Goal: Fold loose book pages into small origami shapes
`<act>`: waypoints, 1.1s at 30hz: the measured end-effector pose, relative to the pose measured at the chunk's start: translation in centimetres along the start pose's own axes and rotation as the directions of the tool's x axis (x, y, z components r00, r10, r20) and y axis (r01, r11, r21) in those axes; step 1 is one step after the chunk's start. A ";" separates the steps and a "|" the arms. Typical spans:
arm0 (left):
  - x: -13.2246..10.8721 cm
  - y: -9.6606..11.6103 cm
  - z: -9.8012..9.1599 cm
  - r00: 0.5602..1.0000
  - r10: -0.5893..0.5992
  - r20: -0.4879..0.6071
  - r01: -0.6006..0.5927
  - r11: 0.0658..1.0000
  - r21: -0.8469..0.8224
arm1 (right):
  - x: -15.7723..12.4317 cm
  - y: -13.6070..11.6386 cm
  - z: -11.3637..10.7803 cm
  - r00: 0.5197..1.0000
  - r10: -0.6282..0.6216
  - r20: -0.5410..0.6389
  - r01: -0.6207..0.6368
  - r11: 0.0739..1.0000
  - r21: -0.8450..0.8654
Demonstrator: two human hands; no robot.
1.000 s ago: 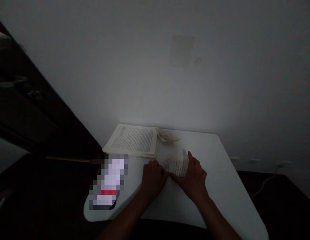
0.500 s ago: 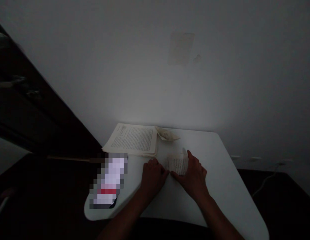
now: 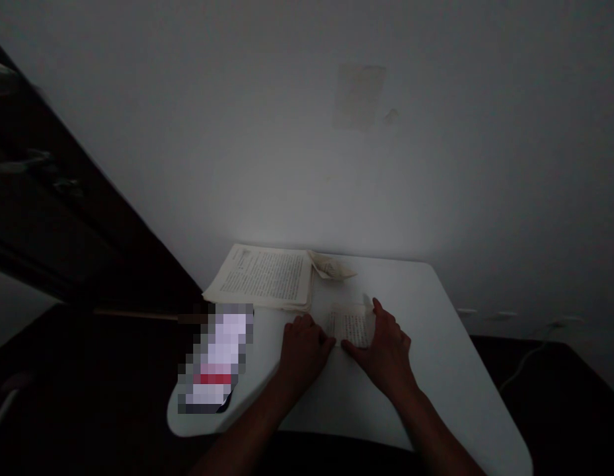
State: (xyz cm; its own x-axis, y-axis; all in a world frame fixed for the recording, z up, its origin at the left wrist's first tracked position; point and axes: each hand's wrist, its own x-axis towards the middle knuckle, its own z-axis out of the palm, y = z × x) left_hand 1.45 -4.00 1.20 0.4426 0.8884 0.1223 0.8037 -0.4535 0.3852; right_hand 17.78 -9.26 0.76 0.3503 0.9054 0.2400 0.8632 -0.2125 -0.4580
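Note:
A small square of folded printed paper (image 3: 351, 324) lies on the white table between my hands. My left hand (image 3: 305, 347) is closed with curled fingers, its thumb tip pinching the near left corner of the paper. At the right side, my right hand (image 3: 387, 350) grips the paper, thumb on the near edge and index finger stretched along the far right side. The tips of the other right fingers are hidden. Beyond the hands sits a folded paper piece (image 3: 333, 268) with pointed ends.
A stack of printed pages (image 3: 262, 277) lies at the table's far left. In front of it is a phone (image 3: 217, 357) with a lit, pixelated screen. The white table (image 3: 465, 396) stands against a grey wall (image 3: 267, 145). A dark door (image 3: 53, 198) is at left, a cable (image 3: 525, 363) at right.
My right thumb has slid slightly right along the near edge of the folded paper, away from the left thumb. My left hand has stayed nearly still.

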 end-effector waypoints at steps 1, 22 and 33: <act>0.0 0.0 -0.1 1.000 -0.001 0.002 0.001 1.000 -0.004 | 0.0 0.0 0.0 1.000 0.003 0.001 -0.003 1.000 0.001; -0.1 0.1 -0.1 1.000 -0.008 0.013 0.008 1.000 -0.009 | 0.1 0.5 -0.1 1.000 -0.015 0.009 0.015 1.000 0.011; -0.2 0.2 -0.3 1.000 -0.007 0.001 0.007 1.000 -0.007 | 0.0 0.7 -0.3 0.999 -0.009 0.036 0.008 1.000 0.017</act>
State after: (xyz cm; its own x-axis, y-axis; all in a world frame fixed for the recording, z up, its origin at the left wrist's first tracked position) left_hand 1.41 -4.20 1.54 0.4373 0.8915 0.1182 0.8042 -0.4466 0.3922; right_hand 18.45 -9.50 0.71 0.3292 0.9200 0.2127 0.8596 -0.1988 -0.4707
